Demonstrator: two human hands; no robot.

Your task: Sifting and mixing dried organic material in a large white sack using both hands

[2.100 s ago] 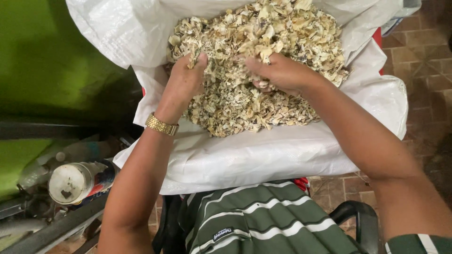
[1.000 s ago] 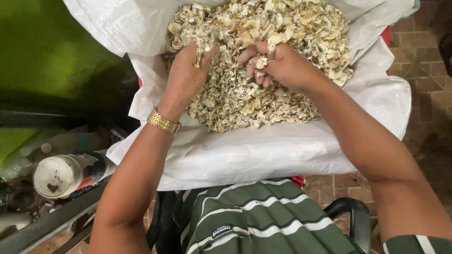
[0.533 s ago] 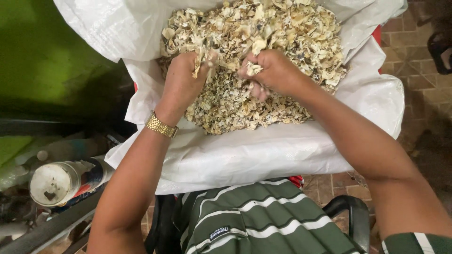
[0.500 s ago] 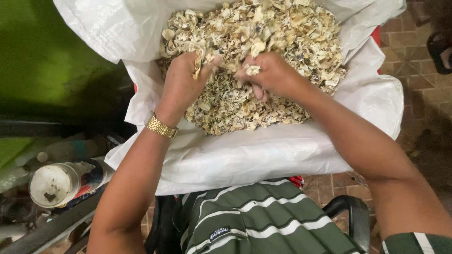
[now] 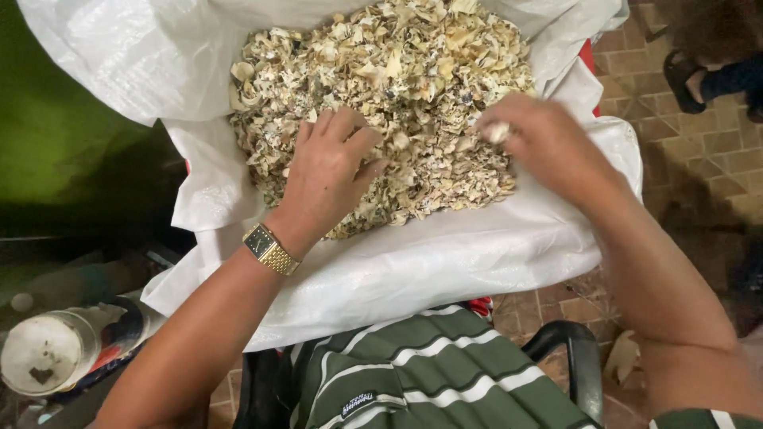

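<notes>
A big white woven sack [image 5: 413, 270] lies open in front of me, full of pale dried husk-like pieces [image 5: 397, 71]. My left hand [image 5: 330, 171], with a gold wristwatch [image 5: 269, 248] on the wrist, rests flat on the pile near its front edge, fingers spread. My right hand [image 5: 540, 147] hovers over the right side of the pile, blurred, with a small pale piece [image 5: 497, 131] pinched at its fingertips.
A black chair arm [image 5: 572, 357] and my green striped clothing [image 5: 421, 373] are below the sack. A jar with a white lid [image 5: 44, 357] lies at lower left. Another person's sandalled foot [image 5: 699, 75] stands on the brick floor [image 5: 715, 159] at upper right.
My hands were together at the middle of the pile, working a piece. Now they have parted: the left lies flat on the pile, the right has swung to the right edge.
</notes>
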